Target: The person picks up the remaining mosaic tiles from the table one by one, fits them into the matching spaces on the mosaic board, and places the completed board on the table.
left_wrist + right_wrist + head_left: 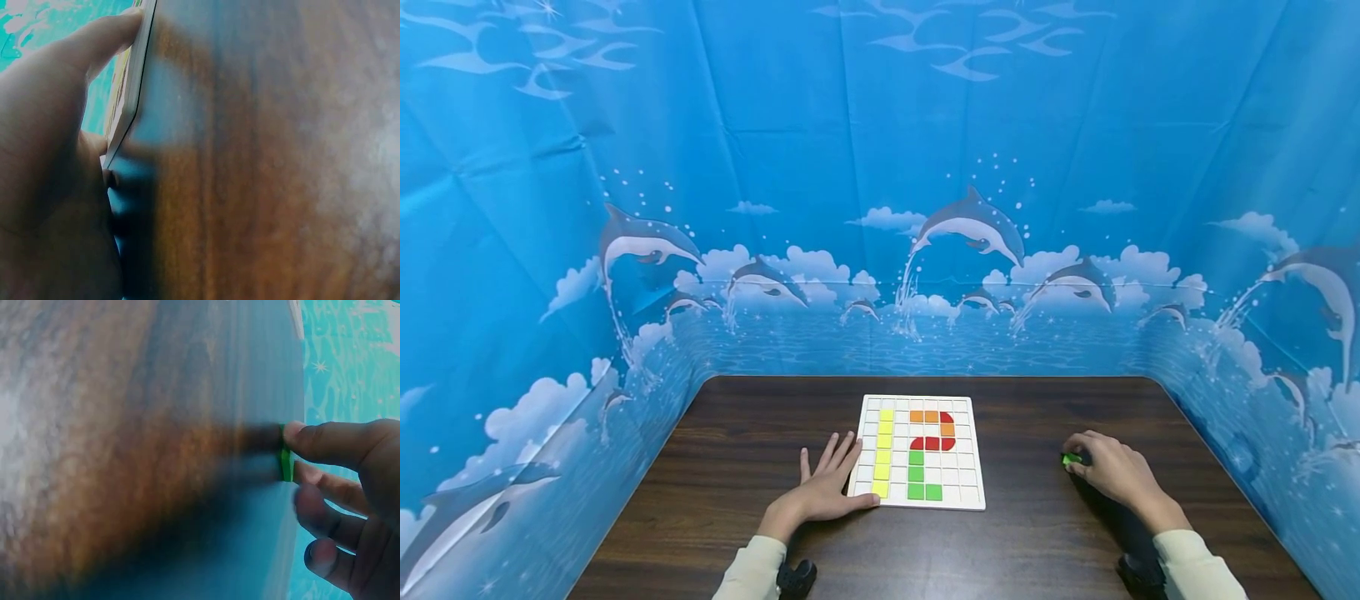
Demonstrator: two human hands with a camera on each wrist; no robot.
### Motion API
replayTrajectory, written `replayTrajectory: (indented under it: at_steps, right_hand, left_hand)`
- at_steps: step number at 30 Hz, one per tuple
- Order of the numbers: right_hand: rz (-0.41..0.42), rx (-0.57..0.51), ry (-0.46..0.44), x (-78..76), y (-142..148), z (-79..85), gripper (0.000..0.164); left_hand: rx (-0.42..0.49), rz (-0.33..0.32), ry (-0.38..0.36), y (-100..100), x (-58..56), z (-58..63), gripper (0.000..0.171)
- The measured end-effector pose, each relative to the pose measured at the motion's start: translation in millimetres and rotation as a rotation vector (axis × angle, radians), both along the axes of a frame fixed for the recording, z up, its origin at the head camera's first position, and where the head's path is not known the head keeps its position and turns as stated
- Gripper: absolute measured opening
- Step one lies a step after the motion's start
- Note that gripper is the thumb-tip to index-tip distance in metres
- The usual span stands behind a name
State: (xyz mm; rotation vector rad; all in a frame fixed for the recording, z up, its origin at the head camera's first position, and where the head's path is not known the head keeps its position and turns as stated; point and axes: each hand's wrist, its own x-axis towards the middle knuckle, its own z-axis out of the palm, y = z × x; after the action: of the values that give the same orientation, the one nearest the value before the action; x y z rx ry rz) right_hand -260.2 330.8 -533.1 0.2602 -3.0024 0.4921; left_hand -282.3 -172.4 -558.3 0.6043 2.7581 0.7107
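A white grid board (967,460) lies flat on the table, bearing a column of yellow tiles (882,457) on its left. Farther right on it, orange tiles (917,416) and red tiles (932,443), some with rounded corners, join green square tiles (916,473). My left hand (823,487) rests against the board's left side, fingers spread, thumb at the lower left corner. Away to the right, my right hand (1116,467) pinches a green tile (287,459) between thumb and forefinger, low over the tabletop. Its exact shape is partly hidden by the fingers.
The dark wooden table (737,433) has rounded far corners. Behind and beside it hangs a blue curtain (805,192) printed with dolphins and clouds. Black straps with small devices sit at both wrists.
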Motion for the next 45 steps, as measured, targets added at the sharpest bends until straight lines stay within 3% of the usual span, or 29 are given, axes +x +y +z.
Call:
replayTrajectory:
  at_steps: [9,13,16,25,39,45]
  right_hand:
    - [-0.006,0.007,0.018,2.8,3,-0.1,0.011]
    - [-0.010,0.010,0.015,2.5,3,0.1,0.010]
    - [-0.013,0.007,0.010,2.3,2,1.1,0.009]
    - [-0.014,-0.004,0.003,3.7,1,1.4,0.010]
    - [-0.004,-0.004,0.040,4.3,-1,-1.1,0.010]
    - [0.010,-0.009,0.061,4.5,-4,-2.7,0.010]
  left_hand:
    - [0.006,0.013,0.000,0,-2.8,-3.7,0.113]
    - [-0.011,0.017,-0.016,2,1.4,6.5,0.113]
    - [-0.025,0.024,-0.024,3,0.7,6.6,0.113]
    - [0.015,0.015,0.014,-1,-4.1,-10.1,0.114]
    - [-0.020,0.026,-0.027,3,-0.4,3.2,0.112]
    - [0.021,0.014,-0.008,1,-0.1,-1.3,0.113]
